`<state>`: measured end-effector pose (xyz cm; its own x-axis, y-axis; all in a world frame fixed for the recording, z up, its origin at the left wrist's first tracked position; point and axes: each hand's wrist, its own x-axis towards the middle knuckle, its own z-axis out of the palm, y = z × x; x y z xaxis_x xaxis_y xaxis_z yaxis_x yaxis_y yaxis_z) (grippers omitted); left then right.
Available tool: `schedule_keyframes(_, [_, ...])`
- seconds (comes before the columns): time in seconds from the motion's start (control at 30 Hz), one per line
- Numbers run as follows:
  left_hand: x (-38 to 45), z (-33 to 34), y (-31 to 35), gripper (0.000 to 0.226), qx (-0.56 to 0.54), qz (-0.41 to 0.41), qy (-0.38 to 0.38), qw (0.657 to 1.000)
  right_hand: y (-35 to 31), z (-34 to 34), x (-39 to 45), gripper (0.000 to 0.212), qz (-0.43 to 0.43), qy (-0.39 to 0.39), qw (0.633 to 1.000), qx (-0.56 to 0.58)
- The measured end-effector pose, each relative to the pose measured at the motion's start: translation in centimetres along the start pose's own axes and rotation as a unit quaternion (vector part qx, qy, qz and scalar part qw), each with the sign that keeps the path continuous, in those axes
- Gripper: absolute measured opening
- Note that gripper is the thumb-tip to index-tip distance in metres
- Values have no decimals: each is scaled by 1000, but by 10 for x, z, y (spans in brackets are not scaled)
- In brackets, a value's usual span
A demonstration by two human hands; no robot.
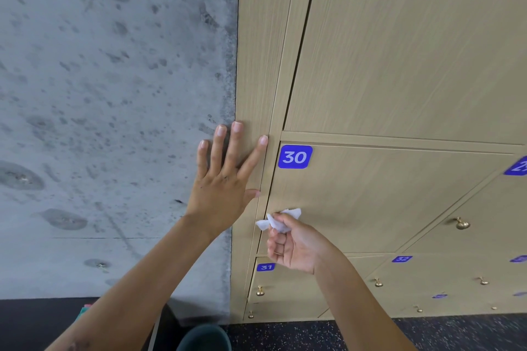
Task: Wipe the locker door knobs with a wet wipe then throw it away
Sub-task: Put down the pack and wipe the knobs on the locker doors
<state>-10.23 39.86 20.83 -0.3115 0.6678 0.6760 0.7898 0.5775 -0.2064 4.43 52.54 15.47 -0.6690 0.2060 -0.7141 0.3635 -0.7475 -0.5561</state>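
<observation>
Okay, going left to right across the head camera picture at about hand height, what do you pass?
Concrete wall → left hand → wet wipe in the right hand → brass knob

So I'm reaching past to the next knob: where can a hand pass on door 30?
Free: the bare panel of door 30, between the 30 label and the brass knob. Crowded: its left edge, where the left hand presses the frame and the right hand holds the wet wipe.
</observation>
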Motion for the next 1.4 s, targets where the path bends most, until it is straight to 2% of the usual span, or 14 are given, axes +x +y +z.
schedule_keyframes(0.3, [-3, -6, 2, 129, -24, -2, -2, 1000, 5, -5, -13, 37, -76, 36, 994, -75])
schedule_keyframes(0.43, [-7, -12, 3, 116, -52, 1, -12, 999, 9, -6, -17, 44, -137, 61, 981, -119])
schedule_keyframes(0.53, [-11, -18, 6, 100, -79, 8, -23, 997, 7, -7, -25, 35, -188, 80, 968, -144])
schedule_keyframes(0.8, [-13, -29, 34, 70, -187, -27, -3, 982, -6, -24, -55, 35, -296, 108, 921, -228])
schedule_keyframes(0.93, [-4, -35, 60, 59, -217, -16, 6, 976, -14, -45, -71, 31, -324, 115, 902, -263])
schedule_keyframes(1.03, [6, -42, 90, 51, -217, -16, -2, 976, -20, -71, -89, 29, -330, 99, 899, -272])
schedule_keyframes(1.1, [12, -49, 113, 45, -205, -38, 21, 978, -25, -93, -100, 26, -336, 79, 899, -268])
schedule_keyframes(1.2, [23, -66, 146, 37, -197, -75, 91, 973, -33, -129, -117, 39, -349, 61, 899, -258])
schedule_keyframes(1.33, [41, -79, 193, 37, -212, -61, 77, 972, -42, -178, -142, 74, -370, 70, 883, -281])
schedule_keyframes(1.4, [45, -82, 218, 37, -215, -51, 54, 974, -46, -201, -150, 64, -374, 87, 881, -276])
